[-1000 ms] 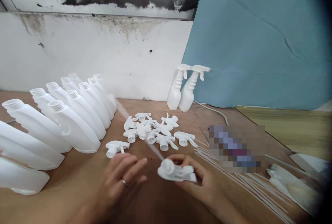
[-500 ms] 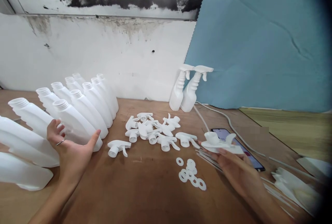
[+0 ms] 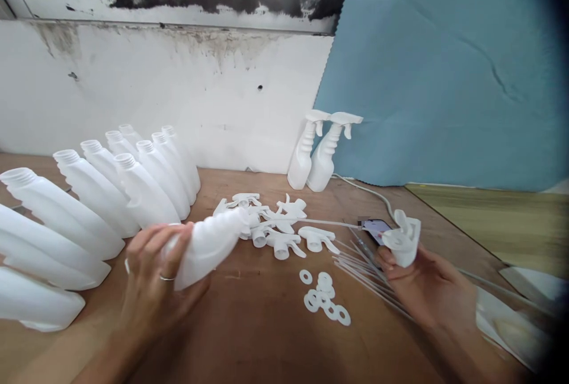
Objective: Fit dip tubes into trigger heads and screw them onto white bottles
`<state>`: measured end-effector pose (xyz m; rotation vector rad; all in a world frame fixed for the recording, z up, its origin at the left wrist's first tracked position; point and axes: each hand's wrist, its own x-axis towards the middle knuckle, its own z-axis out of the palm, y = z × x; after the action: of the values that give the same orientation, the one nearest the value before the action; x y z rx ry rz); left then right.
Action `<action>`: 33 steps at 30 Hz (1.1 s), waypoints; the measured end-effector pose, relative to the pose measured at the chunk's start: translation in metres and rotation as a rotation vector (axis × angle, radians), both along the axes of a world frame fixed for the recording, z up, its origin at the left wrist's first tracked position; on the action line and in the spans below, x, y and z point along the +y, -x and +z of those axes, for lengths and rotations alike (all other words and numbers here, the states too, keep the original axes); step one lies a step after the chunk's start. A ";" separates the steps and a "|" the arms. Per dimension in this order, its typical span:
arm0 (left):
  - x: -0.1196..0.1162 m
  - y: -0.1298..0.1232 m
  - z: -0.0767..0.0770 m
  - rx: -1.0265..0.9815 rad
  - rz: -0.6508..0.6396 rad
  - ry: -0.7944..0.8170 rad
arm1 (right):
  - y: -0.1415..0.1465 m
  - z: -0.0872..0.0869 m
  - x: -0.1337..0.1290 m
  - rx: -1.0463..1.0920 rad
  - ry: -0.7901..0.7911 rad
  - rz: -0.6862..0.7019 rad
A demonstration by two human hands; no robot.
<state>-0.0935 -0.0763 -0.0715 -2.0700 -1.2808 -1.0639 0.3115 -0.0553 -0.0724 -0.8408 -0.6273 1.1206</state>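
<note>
My left hand (image 3: 151,271) is closed around a white plastic bottle (image 3: 208,250), lifted and tilted so its threaded mouth points right. In my right hand (image 3: 438,292) is a white trigger sprayer head (image 3: 405,239), gripped between thumb and fingers. Its thin dip tube (image 3: 329,223) stretches left toward the bottle's mouth; tube end and mouth appear apart. Behind and below the tube lies a pile of trigger sprayer heads (image 3: 281,243). White ring washers (image 3: 330,310) lie on the table between my hands.
Several open white bottles (image 3: 151,194) stand in rows at left. Two assembled spray bottles (image 3: 320,162) stand against the wall. A phone (image 3: 377,229), loose thin tubes (image 3: 367,280) and a cable (image 3: 377,190) lie at right on the brown table (image 3: 253,325).
My left hand has taken the front bottle out of the row and tipped it rightward. My right hand has turned the sprayer head, so its tube now points left.
</note>
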 end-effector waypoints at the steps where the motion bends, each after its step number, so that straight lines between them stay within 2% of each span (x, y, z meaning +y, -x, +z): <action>1: -0.001 -0.003 -0.001 0.032 -0.034 0.042 | -0.001 0.000 0.000 0.003 0.006 -0.019; 6: 0.000 -0.011 -0.004 0.077 -0.113 0.166 | -0.006 -0.003 0.002 0.073 0.019 -0.060; 11: -0.001 -0.012 -0.005 0.102 -0.146 0.179 | -0.004 -0.003 0.002 0.114 0.066 -0.054; 15: -0.001 -0.011 -0.006 0.116 -0.169 0.185 | 0.001 -0.003 0.002 0.048 0.026 -0.027; 19: 0.000 -0.013 -0.009 0.191 -0.259 0.257 | 0.014 -0.008 -0.005 -0.083 0.016 0.081; 23: -0.004 -0.022 -0.015 0.286 -0.356 0.332 | 0.044 -0.014 -0.019 -0.190 0.072 0.248; 28: -0.013 -0.034 -0.017 0.355 -0.422 0.308 | 0.078 -0.014 -0.037 -0.252 0.115 0.454; 33: -0.016 -0.039 -0.015 0.342 -0.450 0.286 | 0.086 -0.018 -0.047 -0.348 0.055 0.571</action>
<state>-0.0547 -0.0924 -0.0869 -2.7014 -0.8547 -0.6722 0.2258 -0.1023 -0.0902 -0.9414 -1.1812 1.5206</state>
